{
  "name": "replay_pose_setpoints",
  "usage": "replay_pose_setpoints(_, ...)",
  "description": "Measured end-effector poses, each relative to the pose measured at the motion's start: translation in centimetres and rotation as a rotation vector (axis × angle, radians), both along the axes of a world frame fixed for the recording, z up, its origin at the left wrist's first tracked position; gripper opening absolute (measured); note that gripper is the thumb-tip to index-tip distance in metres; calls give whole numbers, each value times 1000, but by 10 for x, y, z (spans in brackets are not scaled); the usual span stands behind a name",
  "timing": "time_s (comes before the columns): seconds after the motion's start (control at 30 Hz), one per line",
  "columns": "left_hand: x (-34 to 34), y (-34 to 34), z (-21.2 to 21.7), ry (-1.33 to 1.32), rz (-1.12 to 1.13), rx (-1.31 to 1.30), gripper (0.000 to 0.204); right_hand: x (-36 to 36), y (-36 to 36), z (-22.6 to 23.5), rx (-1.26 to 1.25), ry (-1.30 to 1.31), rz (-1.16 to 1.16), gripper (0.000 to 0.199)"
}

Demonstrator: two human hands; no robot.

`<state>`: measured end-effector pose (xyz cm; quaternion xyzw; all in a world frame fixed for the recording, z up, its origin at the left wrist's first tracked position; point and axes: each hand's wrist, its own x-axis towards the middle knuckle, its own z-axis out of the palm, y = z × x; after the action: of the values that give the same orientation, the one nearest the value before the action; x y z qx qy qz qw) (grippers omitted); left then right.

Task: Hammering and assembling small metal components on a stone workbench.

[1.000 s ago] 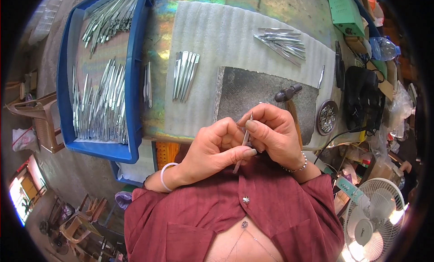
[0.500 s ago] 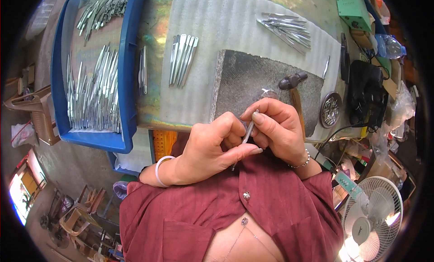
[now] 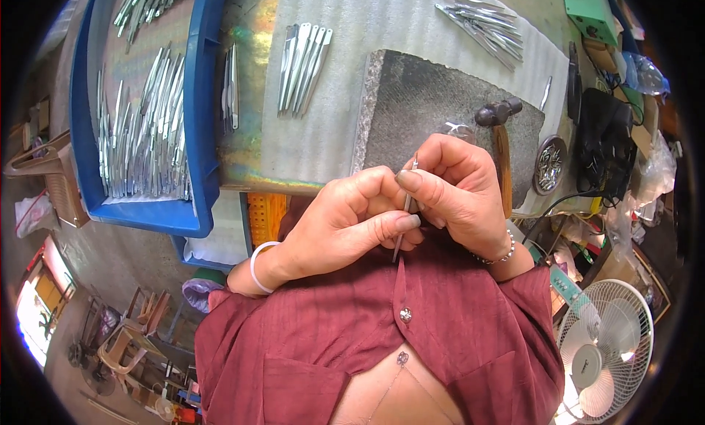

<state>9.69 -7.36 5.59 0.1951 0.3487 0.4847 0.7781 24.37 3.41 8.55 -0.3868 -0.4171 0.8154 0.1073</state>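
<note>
Left hand (image 3: 352, 218): I am seeing it gripping a thin metal piece (image 3: 407, 202), the thumb lying along its side and the fingers curling underneath.
Right hand (image 3: 466, 194): it is pinching the same piece near the upper end, thumb against forefinger, just beside the left.
Piece position: it is slanting between the two hands, its lower end poking out toward the maroon shirt (image 3: 323, 307); fingers are covering much of it, so I am probably missing detail at the upper tip.
Stone block (image 3: 422, 95): it is lying just beyond the hands, with a hammer (image 3: 502, 146) resting on top, handle running toward the near edge.
Round dish (image 3: 537, 177): it is standing to the right of the block, holding small metal parts (image 3: 549, 165).
Foam sheet (image 3: 345, 21): it is carrying a fanned set of strips (image 3: 303, 69) on the left, a looser pile (image 3: 485, 30) at the upper right and a single strip (image 3: 546, 92) near its right side.
Blue tray (image 3: 203, 109): it is sitting at the far left, holding a broad spread of strips (image 3: 147, 135) and another heap (image 3: 150, 6) higher up; a few strips (image 3: 230, 87) are lying just outside its wall.
Progress: I am judging one piece to be mid-handling, with both hands occupied; the rest are lying in separate groups, and nothing visible is marking which are finished or waiting.
</note>
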Motion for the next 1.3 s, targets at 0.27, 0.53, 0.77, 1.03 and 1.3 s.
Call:
replay_pose_setpoints(0.27, -7, -2, -10, -102, -9, -12, 20, -10, -1, 1, -21, -44, 17, 16)
replay_pose_setpoints(0.53, -11, 1, -12, -125, -16, -7, 18, -14, 1, -1, 25, -81, 37, 18)
replay_pose_setpoints(0.77, -16, 5, -10, -103, -21, 6, 13, -19, 3, 0, 33, -70, 9, 16)
replay_pose_setpoints(1.03, -31, 2, -6, -265, 403, -88, 22, -17, 6, -4, -32, 76, -100, 8)
replay_pose_setpoints(1.3, -56, 21, 13, 593, 712, 181, 16, 14, 18, 18, 355, -9, -14, 16)
